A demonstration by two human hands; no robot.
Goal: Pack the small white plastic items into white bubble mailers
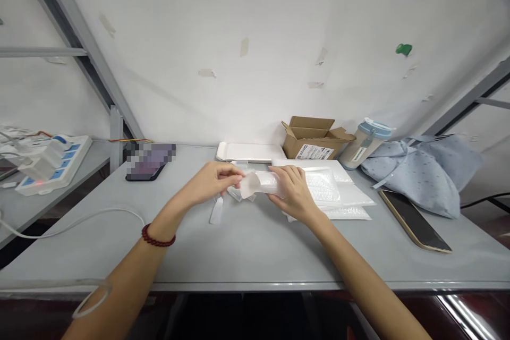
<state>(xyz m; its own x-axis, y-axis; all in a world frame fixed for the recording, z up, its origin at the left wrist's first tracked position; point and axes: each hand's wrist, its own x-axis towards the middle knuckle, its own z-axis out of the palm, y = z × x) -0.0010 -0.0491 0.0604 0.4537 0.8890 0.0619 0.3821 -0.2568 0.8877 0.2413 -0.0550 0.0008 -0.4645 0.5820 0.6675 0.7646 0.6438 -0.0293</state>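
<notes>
My right hand [294,191] is wrapped round a white, partly see-through pouch or rolled sheet [268,183], whose curled open end faces left. At that end, the fingertips of my left hand [211,183] are pinched together on the edge. What lies inside, if anything, is hidden. Below my left hand, a small white tag-like piece [216,211] rests on the grey table [239,255]. Clear plastic pieces [242,194] lie behind and under the held pouch. Several white bubble mailers [350,196] are stacked behind and beside my right hand.
Along the wall are a flat white box [251,152], an open cardboard box [308,138], a tumbler [367,143] and a blue cloth bag [418,175]. Phones lie at right [414,220] and left [147,170]. A power strip [51,167] and white cable [75,223] are at left.
</notes>
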